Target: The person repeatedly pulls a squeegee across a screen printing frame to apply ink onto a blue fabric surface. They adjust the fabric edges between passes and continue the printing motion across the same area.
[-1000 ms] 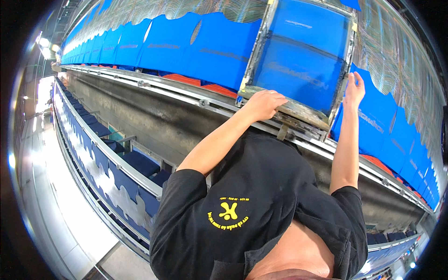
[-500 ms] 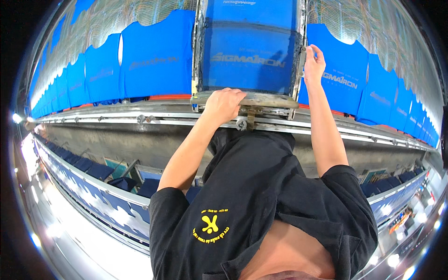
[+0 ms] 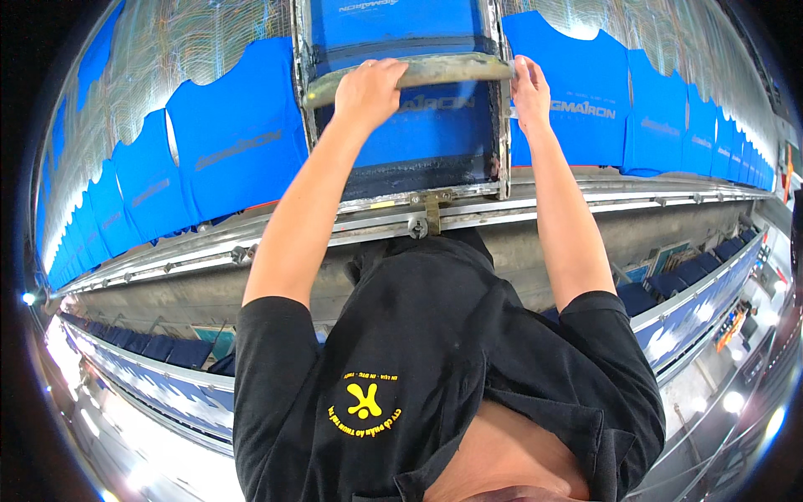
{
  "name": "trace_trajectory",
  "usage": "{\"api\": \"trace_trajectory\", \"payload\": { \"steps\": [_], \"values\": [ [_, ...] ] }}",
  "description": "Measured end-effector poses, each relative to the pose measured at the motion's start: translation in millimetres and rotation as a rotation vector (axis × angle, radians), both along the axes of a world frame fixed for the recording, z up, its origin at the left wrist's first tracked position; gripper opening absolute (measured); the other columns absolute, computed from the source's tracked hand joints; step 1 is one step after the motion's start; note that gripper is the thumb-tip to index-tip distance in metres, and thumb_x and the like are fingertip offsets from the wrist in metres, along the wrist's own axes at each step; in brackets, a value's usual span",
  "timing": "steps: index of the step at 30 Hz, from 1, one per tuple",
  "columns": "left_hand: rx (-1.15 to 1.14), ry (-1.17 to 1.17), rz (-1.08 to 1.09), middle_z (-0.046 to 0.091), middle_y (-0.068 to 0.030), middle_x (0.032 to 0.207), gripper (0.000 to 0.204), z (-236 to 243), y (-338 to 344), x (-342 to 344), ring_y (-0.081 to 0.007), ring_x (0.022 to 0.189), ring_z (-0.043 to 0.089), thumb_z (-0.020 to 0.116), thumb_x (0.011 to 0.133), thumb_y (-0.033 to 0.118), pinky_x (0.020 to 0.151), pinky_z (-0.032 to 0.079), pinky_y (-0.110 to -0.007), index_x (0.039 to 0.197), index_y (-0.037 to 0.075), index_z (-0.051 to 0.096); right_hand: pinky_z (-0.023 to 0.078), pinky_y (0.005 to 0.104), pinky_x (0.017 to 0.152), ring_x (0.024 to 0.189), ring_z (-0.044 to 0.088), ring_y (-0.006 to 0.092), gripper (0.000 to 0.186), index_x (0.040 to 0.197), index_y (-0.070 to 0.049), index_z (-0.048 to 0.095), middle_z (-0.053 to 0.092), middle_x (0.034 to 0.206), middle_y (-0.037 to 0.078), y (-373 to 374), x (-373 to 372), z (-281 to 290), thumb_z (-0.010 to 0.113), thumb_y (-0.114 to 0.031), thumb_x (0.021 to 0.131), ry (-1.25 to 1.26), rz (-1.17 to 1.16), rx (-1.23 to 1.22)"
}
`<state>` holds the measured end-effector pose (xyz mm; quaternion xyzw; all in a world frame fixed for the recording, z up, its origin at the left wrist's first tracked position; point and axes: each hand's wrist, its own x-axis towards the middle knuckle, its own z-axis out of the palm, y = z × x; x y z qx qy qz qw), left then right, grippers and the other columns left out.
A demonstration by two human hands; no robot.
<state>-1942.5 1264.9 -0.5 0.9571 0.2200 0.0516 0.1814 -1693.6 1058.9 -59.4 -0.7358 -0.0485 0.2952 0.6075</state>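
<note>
Across a screen-printing frame (image 3: pixel 503 159) lies a long squeegee (image 3: pixel 452 70), roughly level from left to right. My left hand (image 3: pixel 366 94) is closed over the squeegee, left of its middle. At the frame's right side rail, my right hand (image 3: pixel 530 92) is closed with fingers bent on the edge, just beside the squeegee's right end. Its fingertips are partly hidden. Blue fabric shows through the mesh (image 3: pixel 435 138), along with pale lettering that the squeegee partly covers. A dark band of ink (image 3: pixel 418 177) lies at the mesh's near end.
Blue garment panels (image 3: pixel 234 125) lie in a row on the long table, to the left and right; several bear a grey print. A metal rail (image 3: pixel 477 213) with a clamp (image 3: pixel 418 224) runs along the near table edge. Dark folded pieces (image 3: pixel 171 351) sit on a lower shelf behind me.
My left hand has pushed the squeegee from the frame's near end to farther up the mesh. My right hand stays at the frame's right rail. The whole view has shifted slightly.
</note>
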Motion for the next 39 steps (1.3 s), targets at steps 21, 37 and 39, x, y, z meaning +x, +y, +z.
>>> {"api": "trace_trajectory", "payload": {
  "steps": [21, 37, 39],
  "values": [
    [-0.010, 0.022, 0.046, 0.075, -0.0018, 0.132, 0.057, -5, -98, -61, -0.0261, 0.121, 0.071, 0.086, 0.082, 0.050, 0.098, 0.060, -0.042, 0.129, 0.020, 0.076, 0.044, 0.0269, 0.069, 0.076, 0.051, 0.0079, 0.047, 0.131, -0.005, 0.069, 0.060, 0.087, -0.003, -5, 11, -1, 0.071, -0.044, 0.104, -0.016, 0.051, 0.051],
    [-0.189, 0.549, -0.095, 0.078, -0.0123, 0.111, 0.070, 48, -103, -55, -0.0362, 0.111, 0.073, 0.063, 0.090, 0.077, 0.095, 0.059, -0.050, 0.120, 0.016, 0.080, 0.038, 0.0223, 0.056, 0.066, 0.046, 0.0040, 0.047, 0.136, -0.006, 0.065, 0.055, 0.080, -0.005, -12, 19, -14, 0.069, -0.042, 0.106, 0.044, 0.102, 0.140],
    [-0.276, 0.585, -0.142, 0.080, -0.0170, 0.108, 0.076, 32, -85, -49, -0.0376, 0.108, 0.074, 0.067, 0.085, 0.081, 0.095, 0.059, -0.051, 0.122, 0.016, 0.080, 0.043, 0.0255, 0.061, 0.069, 0.051, 0.0064, 0.034, 0.124, -0.010, 0.071, 0.061, 0.083, -0.005, -9, 6, -1, 0.067, -0.038, 0.107, -0.013, 0.105, 0.045]
  ]
}}
